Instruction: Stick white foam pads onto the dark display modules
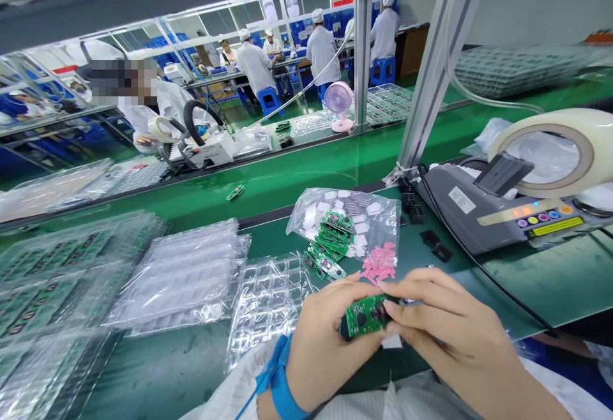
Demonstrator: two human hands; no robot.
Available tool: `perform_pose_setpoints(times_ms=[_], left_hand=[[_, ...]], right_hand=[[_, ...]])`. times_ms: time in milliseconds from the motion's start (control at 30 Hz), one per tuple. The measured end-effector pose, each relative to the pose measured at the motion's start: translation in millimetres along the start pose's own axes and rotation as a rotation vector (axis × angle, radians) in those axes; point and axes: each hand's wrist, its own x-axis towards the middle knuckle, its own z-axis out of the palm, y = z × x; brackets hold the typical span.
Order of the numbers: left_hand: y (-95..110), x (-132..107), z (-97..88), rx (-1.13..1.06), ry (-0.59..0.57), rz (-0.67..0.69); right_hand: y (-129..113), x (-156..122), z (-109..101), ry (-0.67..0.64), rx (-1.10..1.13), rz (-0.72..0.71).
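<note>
The left hand point(325, 337) is closed round a green circuit board point(363, 319), while the right hand point(454, 318) pinches the board's right end, at a dark component. The board is held up above the near edge of the surface point(158, 372), so a slack grip could, I judge, drop it into the lap; pressing too hard might bend or shift that component. Just below the fingertips a white piece point(393, 342) could be brushed away by a sleeve. The loose tail of the blue wrist strap point(283, 382) might snag the clear tray point(265, 295) to its left. Toward the far edge, a heap of boards point(335, 238) and pink pieces point(380, 262) lie on a clear bag point(306, 206); tugging the bag could scatter both. Toward the right edge, the right forearm could catch the black cable point(498, 284) beside the tape dispenser point(460, 216)
</note>
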Motion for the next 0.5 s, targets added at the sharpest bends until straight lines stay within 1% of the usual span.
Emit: perform_pose_setpoints(times_ms=[67, 133, 167, 267, 300, 333, 367, 400, 433, 500], left_hand=[[-3.2, 2.0, -1.0, -0.041, -0.008, -0.115], [-9.4, 4.7, -2.4, -0.205, -0.05, -0.263], [-13.3, 6.5, -3.0, -0.316, -0.075, -0.35], [-24.7, 13.9, -4.3, -0.629, -0.172, -0.604], [-28.0, 17.0, -4.8, -0.686, -0.211, -0.66], [-31.0, 20.5, -5.6, -0.718, -0.251, -0.691], [-33.7, 24.6, -6.9, -0.727, -0.283, -0.699], [-36.5, 29.6, -9.1, -0.714, -0.301, -0.695], [-39.8, 35.8, -12.5, -0.688, -0.298, -0.688], [-49.4, 53.2, -24.7, -0.613, -0.239, -0.68]], right_hand=[[6.7, 1.7, 5.5, 0.011, -0.006, -0.036], [13.3, 2.2, 8.2, -0.012, -0.027, -0.118], [16.9, 1.9, 8.6, -0.062, -0.039, -0.155], [30.1, 0.2, 10.5, -0.31, -0.105, -0.231], [35.0, 0.5, 12.5, -0.382, -0.132, -0.257], [39.6, 1.7, 15.4, -0.424, -0.158, -0.291], [43.7, 4.1, 18.9, -0.434, -0.185, -0.331], [47.0, 7.3, 22.7, -0.416, -0.211, -0.364], [49.6, 11.0, 26.4, -0.369, -0.237, -0.396], [54.1, 17.5, 31.8, -0.236, -0.302, -0.425]])
